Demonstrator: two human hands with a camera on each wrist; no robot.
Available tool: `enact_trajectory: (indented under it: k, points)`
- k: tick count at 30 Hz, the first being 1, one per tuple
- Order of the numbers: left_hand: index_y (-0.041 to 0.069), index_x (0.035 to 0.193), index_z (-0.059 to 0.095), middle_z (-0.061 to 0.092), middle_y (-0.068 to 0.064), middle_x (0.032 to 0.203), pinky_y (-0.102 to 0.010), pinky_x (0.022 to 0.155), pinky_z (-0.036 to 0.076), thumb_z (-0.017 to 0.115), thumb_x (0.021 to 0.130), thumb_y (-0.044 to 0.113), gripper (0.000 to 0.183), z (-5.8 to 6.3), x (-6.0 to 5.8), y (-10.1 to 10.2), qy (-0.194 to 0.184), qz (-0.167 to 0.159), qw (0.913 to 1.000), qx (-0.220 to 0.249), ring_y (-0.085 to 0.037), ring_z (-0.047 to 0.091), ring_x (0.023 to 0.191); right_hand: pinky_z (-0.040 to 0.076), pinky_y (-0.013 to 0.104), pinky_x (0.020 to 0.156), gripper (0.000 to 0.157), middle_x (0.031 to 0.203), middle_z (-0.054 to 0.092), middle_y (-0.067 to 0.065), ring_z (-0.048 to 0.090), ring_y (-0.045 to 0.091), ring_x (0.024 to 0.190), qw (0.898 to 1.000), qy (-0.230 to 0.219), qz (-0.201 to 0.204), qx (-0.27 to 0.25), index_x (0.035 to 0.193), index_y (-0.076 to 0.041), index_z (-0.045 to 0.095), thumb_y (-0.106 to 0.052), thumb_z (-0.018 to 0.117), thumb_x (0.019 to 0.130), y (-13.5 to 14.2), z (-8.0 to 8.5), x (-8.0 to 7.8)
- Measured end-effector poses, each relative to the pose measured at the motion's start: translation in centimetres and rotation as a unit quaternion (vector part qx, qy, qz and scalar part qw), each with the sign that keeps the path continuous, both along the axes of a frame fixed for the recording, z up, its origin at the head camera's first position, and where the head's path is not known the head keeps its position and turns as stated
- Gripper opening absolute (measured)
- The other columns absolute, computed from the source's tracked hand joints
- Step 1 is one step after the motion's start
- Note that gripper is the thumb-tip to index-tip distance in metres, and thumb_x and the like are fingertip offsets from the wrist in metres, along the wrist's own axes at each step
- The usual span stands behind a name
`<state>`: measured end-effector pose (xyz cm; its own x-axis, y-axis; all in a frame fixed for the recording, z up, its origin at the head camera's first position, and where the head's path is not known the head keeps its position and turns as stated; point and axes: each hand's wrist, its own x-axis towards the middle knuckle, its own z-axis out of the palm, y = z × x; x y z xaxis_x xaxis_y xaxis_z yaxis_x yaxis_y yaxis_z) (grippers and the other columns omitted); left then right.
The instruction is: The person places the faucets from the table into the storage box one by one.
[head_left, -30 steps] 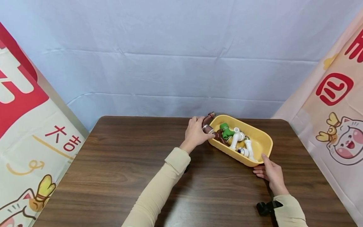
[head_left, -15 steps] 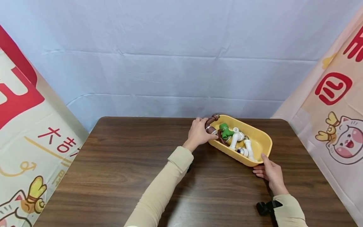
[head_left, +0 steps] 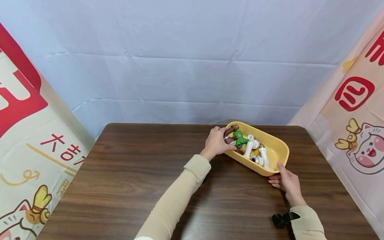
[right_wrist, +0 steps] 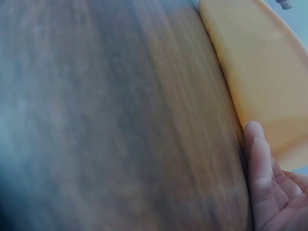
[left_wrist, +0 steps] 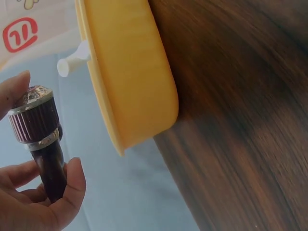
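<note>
In the head view my left hand [head_left: 216, 141] grips a brown plastic tap [head_left: 230, 133] over the left end of a yellow bin [head_left: 280, 156]. The left wrist view shows the tap's ribbed knob [left_wrist: 36, 118] with its shiny cap, thumb at the cap and fingers curled round the dark body. A green tap [head_left: 240, 137], a white tap [head_left: 250, 146] and other fittings lie in the bin. My right hand [head_left: 288, 185] holds the bin's near right corner, thumb at the rim and fingers against the outer wall [right_wrist: 269, 67].
The bin stands on a dark wood table [head_left: 135, 173] near its back edge. A pale cloth [head_left: 180, 66] hangs behind. Printed cloths flank the table at left [head_left: 30, 150] and right [head_left: 354, 133].
My left hand has moved to the right with the brown tap, from beside the bin's left end to over its inside. The right hand stays at the corner.
</note>
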<state>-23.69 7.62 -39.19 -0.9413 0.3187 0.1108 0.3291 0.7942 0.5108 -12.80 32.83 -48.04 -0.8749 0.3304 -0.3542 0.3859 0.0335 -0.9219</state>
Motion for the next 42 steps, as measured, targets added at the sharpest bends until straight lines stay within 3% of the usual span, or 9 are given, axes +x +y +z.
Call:
enact_trajectory:
  k: [7,14,19,25,34,42]
  points:
    - [0.016,0.117,0.057,0.049,-0.001,0.099,-0.025,0.066,0.042,0.077,0.065,0.049,0.065,0.0,0.4,1.5,-0.004,-0.005,1.0000,0.006,-0.015,0.043,0.093,0.052,0.026,0.056,0.079,0.062,0.063,-0.001,0.064,0.009,0.057,1.000,0.000,0.002,0.003,0.125,0.012,0.037,-0.058,0.042,0.088,0.1,0.1,0.1]
    - [0.014,0.124,0.055,0.051,-0.002,0.107,-0.023,0.066,0.042,0.077,0.066,0.046,0.070,0.1,1.0,2.7,0.002,-0.029,0.9996,-0.001,-0.015,0.046,0.095,0.052,0.027,0.055,0.076,0.061,0.063,-0.001,0.063,0.010,0.056,1.000,0.008,0.003,-0.010,0.121,0.011,0.039,-0.056,0.044,0.088,0.1,0.0,0.1]
    - [0.014,0.114,0.060,0.053,0.002,0.098,-0.018,0.063,0.038,0.077,0.064,0.049,0.063,0.0,1.0,3.5,0.026,-0.056,0.9980,-0.014,-0.010,0.046,0.085,0.052,0.027,0.054,0.074,0.061,0.063,0.000,0.063,0.010,0.056,1.000,0.010,0.004,-0.011,0.118,0.011,0.041,-0.056,0.044,0.088,0.2,-0.1,0.1]
    - [0.015,0.106,0.063,0.054,0.005,0.088,-0.018,0.065,0.038,0.077,0.061,0.055,0.062,-0.3,1.0,4.5,0.049,-0.079,0.9953,-0.028,-0.010,0.048,0.084,0.052,0.026,0.054,0.075,0.061,0.063,-0.001,0.063,0.009,0.056,1.000,0.008,0.001,-0.005,0.116,0.010,0.043,-0.058,0.044,0.087,0.1,0.0,0.1]
    - [0.016,0.130,0.051,0.055,0.004,0.107,-0.018,0.070,0.039,0.076,0.064,0.053,0.080,-0.2,1.5,6.4,-0.003,-0.098,0.9939,-0.051,-0.010,0.048,0.094,0.052,0.026,0.054,0.075,0.061,0.064,-0.001,0.064,0.010,0.056,1.000,0.007,-0.001,0.003,0.118,0.010,0.042,-0.058,0.043,0.087,0.2,0.1,0.2]
    - [0.020,0.123,0.055,0.053,0.005,0.100,-0.020,0.070,0.039,0.076,0.064,0.053,0.071,-0.8,1.5,7.5,0.004,-0.094,0.9933,-0.066,-0.010,0.047,0.093,0.052,0.026,0.055,0.076,0.061,0.064,-0.001,0.064,0.010,0.057,1.000,0.007,0.000,0.000,0.118,0.010,0.042,-0.059,0.043,0.086,0.1,0.1,0.2]
